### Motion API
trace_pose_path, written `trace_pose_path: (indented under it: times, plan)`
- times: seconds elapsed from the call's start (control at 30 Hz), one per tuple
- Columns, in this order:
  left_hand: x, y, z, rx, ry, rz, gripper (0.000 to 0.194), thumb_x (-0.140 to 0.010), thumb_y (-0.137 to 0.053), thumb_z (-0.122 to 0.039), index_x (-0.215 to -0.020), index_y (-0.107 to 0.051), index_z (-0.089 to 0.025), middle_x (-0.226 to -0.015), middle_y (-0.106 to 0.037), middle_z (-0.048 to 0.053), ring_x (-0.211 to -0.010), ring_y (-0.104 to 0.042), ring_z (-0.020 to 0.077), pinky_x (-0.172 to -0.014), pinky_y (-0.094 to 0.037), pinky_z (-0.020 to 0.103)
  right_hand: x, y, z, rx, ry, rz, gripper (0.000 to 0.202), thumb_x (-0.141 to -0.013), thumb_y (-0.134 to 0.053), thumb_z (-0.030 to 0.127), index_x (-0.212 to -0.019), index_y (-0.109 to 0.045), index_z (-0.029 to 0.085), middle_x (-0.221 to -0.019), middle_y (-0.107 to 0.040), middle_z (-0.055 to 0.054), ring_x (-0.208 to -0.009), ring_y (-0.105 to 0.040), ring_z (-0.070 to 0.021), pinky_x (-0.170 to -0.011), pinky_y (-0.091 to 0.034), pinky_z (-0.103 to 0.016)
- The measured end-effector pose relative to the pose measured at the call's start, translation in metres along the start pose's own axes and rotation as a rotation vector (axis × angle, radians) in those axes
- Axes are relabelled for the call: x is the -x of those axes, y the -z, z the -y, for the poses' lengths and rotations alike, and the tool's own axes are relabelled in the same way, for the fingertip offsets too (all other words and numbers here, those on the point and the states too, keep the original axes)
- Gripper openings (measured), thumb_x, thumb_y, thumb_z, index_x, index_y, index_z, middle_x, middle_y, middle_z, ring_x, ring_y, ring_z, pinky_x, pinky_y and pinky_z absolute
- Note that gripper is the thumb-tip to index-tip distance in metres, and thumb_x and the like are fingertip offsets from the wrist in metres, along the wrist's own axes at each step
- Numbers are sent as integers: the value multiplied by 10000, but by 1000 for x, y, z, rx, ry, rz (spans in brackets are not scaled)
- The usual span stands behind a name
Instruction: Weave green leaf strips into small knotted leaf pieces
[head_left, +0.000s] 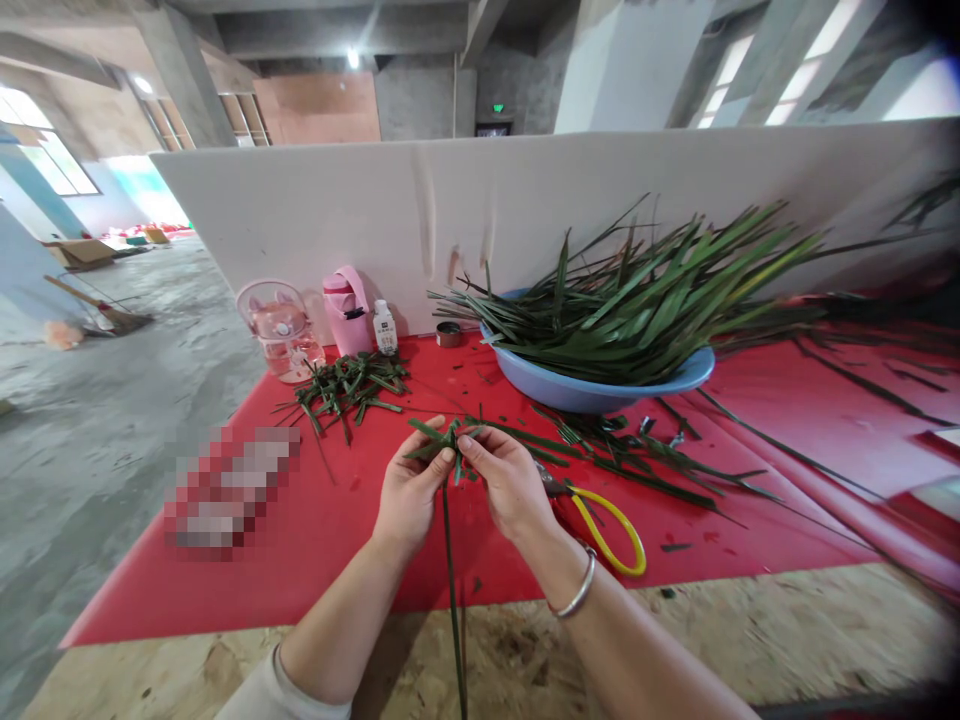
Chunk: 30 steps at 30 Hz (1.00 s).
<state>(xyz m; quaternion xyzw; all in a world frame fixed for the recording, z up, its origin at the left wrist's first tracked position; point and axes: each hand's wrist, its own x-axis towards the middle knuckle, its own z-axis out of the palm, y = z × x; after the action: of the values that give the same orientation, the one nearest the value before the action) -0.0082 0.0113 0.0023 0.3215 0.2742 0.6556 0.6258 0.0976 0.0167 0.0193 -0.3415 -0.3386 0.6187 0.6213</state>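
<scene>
The left hand (411, 487) and right hand (511, 478) pinch a folded green leaf (450, 445) between thumbs and fingers — it is left of the yellow scissors (611, 530). The blue bowl (592, 392) sits behind the scissors, full of long leaves (652, 310).

Glossy blue plastic-looking basin (596, 392); smooth metal bracelet (579, 588); rough wood-chip board (720, 645).

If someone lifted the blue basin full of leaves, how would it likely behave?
The blue basin looks thin-walled, so it might flex a little if gripped by one edge. The long green leaves are heaped above its rim and overhang it, so some would probably slide off if it tilted. Its wide, shallow shape suggests it would resist tipping if pushed.
</scene>
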Motion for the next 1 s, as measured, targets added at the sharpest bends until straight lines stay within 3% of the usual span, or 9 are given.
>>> trace_pose_path:
  times: [0.13, 0.23, 0.37, 0.43, 0.53, 0.63, 0.77, 0.93, 1.0]
  plan:
    - [0, 0, 4, -18, -48, -35, 224, -615, -749, -145, -822, -686, -200, -801, -701, -2, -763, -626, 92, -779, -472, 220, 1, -1, -3, -4, -35, -22, 152, -576, -766, 275, -664, -677, 188, -657, -645, 26, -604, -547, -90, -645, -434, -219]
    - [2, -4, 5, -1, -29, -74, 187, -628, -741, -151, -803, -684, -183, -783, -692, 1, -743, -615, 86, -745, -469, 202, 4, 0, -3, 100, 40, -62, 152, -610, -751, 297, -688, -684, 185, -692, -659, 6, -659, -563, -115, -678, -435, -241]
    - [4, -8, -5, 185, 169, -58, 88, -693, -693, -194, -765, -661, -155, -680, -632, -1, -632, -568, 69, -645, -463, 185, 5, 5, 6, 307, 202, -12, 225, -718, -668, 372, -835, -687, 181, -710, -637, -9, -659, -536, -125, -631, -411, -238]
    - [4, -8, -12, 328, 294, -16, 74, -732, -653, -225, -759, -649, -156, -681, -603, 5, -627, -552, 75, -645, -469, 207, 3, 8, 11, 321, 268, -50, 293, -787, -574, 435, -903, -668, 182, -722, -621, -14, -635, -511, -124, -587, -391, -234]
    - [6, -7, -20, 518, 397, 65, 104, -784, -573, -214, -845, -646, -172, -761, -571, 16, -575, -492, 47, -583, -447, 186, 1, 10, 15, 281, 285, -111, 347, -819, -497, 485, -848, -652, 175, -694, -594, -20, -611, -493, -130, -552, -378, -234]
    - [8, -6, -23, 591, 423, 124, 186, -807, -504, -184, -936, -639, -173, -771, -512, 16, -526, -426, 23, -525, -403, 152, 2, 8, 15, 306, 231, 3, 303, -810, -516, 457, -832, -642, 182, -667, -579, -9, -588, -480, -123, -543, -371, -230]
    - [9, -5, -22, 485, 420, 85, 264, -809, -476, -170, -1027, -622, -203, -717, -463, -4, -475, -370, 16, -470, -355, 137, 10, 2, 17, 321, 239, 139, 202, -769, -584, 352, -888, -618, 192, -767, -592, -16, -682, -522, -126, -622, -406, -232]
    - [9, -3, -18, 380, 463, 53, 258, -800, -510, -289, -993, -639, -174, -699, -552, 13, -416, -306, 22, -404, -310, 153, 19, -1, 22, 565, 412, 237, 254, -680, -680, 238, -926, -624, 209, -776, -581, -13, -691, -519, -134, -638, -423, -255]
    - [9, -4, -17, 368, 508, 44, 271, -778, -541, -317, -967, -645, -154, -653, -565, 9, -402, -317, 26, -385, -298, 154, 20, -1, 23, 697, 503, 266, 178, -701, -668, 228, -878, -656, 210, -774, -589, -19, -692, -533, -137, -647, -428, -261]
